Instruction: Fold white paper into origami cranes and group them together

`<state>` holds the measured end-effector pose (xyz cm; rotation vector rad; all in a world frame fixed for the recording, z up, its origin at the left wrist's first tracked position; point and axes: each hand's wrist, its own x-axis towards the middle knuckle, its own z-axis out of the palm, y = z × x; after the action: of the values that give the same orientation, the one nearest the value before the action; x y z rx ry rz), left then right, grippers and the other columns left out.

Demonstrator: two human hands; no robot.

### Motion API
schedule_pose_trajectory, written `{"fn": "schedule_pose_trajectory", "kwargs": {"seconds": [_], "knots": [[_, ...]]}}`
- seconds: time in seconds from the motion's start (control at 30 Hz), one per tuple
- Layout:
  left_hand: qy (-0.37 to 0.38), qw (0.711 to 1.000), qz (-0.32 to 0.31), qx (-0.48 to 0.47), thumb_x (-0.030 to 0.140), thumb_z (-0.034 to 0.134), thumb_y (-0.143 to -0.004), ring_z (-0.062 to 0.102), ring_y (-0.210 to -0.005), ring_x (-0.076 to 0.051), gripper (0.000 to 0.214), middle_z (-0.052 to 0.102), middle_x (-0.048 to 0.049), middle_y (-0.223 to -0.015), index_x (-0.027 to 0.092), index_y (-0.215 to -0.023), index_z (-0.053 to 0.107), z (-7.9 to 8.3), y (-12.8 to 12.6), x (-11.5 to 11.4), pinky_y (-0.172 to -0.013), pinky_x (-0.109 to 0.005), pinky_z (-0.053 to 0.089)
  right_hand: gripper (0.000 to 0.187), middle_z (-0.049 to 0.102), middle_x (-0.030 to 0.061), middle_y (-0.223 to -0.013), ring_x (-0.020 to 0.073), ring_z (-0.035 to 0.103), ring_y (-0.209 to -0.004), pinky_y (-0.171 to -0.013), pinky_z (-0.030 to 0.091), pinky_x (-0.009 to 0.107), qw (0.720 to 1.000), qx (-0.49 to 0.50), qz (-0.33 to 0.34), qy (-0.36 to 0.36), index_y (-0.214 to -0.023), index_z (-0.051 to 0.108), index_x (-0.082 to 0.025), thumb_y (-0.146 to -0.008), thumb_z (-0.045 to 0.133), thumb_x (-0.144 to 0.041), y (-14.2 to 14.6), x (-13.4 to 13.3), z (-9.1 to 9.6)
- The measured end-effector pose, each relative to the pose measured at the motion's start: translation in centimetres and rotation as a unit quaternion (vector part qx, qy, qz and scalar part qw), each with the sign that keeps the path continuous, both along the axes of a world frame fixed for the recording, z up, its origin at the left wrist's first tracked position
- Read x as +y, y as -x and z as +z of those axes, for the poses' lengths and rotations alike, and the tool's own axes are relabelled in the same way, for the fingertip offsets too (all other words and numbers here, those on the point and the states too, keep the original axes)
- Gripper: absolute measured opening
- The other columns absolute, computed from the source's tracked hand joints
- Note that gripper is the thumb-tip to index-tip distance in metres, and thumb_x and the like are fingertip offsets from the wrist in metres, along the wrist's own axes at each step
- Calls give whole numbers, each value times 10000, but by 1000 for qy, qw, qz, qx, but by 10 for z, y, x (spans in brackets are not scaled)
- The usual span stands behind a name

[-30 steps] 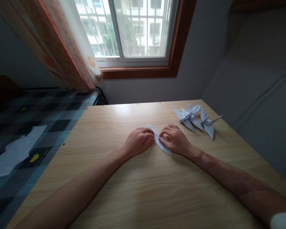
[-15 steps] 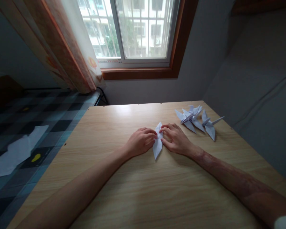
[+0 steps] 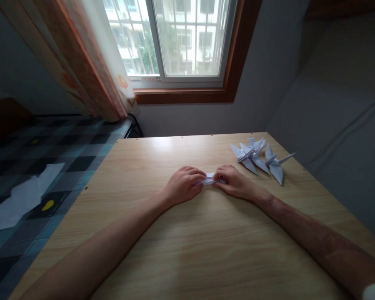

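Observation:
A small piece of folded white paper [image 3: 210,179] lies crosswise between my hands, just above or on the wooden table [image 3: 187,237]. My left hand [image 3: 186,184] pinches its left end between thumb and fingers. Its right end is in the grip of my right hand [image 3: 231,180], thumb below and fingers curled over the top. Both ends are partly hidden by the fingers. Beyond my right hand, several folded paper cranes [image 3: 251,153] sit in a cluster, and one more paper crane [image 3: 274,164] stands beside them.
To the left is a bed with a checked cover [image 3: 81,143], with loose white paper [image 3: 26,198] on it. A curtain [image 3: 90,62] hangs by the window [image 3: 190,41] behind the table. A wall [image 3: 337,137] runs along the right.
The folded paper has turned from pointing away from me to lying left to right. My fingers have closed around its two ends; the cranes have stayed put.

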<state>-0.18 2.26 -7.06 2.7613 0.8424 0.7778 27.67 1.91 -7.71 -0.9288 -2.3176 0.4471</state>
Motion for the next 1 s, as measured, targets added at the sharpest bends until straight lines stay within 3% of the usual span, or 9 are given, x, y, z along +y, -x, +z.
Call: {"fn": "schedule_pose_trajectory", "kwargs": {"seconds": [0.23, 0.4, 0.63, 0.9, 1.0], "knots": [[-72, 997, 16, -10, 257, 660, -1037, 701, -1081, -232, 229, 765, -79, -1270, 251, -1235, 774, -3, 1, 0, -1002, -407, 545, 76, 789, 17, -867, 204, 714, -834, -906, 488, 353, 1000, 21, -6, -6, -894, 798, -242, -942, 846, -209, 3, -4, 5], [-41, 999, -6, 17, 357, 601, -1100, 688, -922, -199, 240, 778, -62, -1091, 244, -1042, 804, 0, -1, -2, -872, -348, 528, 84, 802, 22, -869, 205, 735, -835, -890, 525, 340, 999, 15, -16, 23, -865, 829, -245, -917, 852, -183, 5, -9, 17], [-14, 999, -12, 51, 324, 505, -1130, 701, -942, -208, 302, 780, -77, -1104, 249, -1102, 796, 4, -2, -6, -892, -362, 518, 97, 808, 39, -910, 208, 746, -845, -865, 562, 332, 998, -1, -1, 63, -881, 845, -241, -932, 799, -174, 5, -14, 29], [-27, 996, 12, 79, 208, 550, -1031, 693, -889, -209, 210, 763, -60, -1026, 229, -1006, 758, 6, -8, -12, -891, -370, 515, 120, 783, 43, -820, 223, 724, -816, -881, 537, 363, 998, -59, -14, 15, -829, 806, -225, -927, 783, -160, 7, -16, 32], [-37, 996, 19, 80, 285, 586, -1049, 692, -893, -219, 193, 760, -68, -1020, 222, -1016, 765, 6, -10, -15, -892, -381, 511, 119, 789, 61, -835, 243, 727, -847, -912, 538, 389, 996, -87, -13, -10, -816, 797, -220, -921, 786, -167, 8, -18, 31]]}}
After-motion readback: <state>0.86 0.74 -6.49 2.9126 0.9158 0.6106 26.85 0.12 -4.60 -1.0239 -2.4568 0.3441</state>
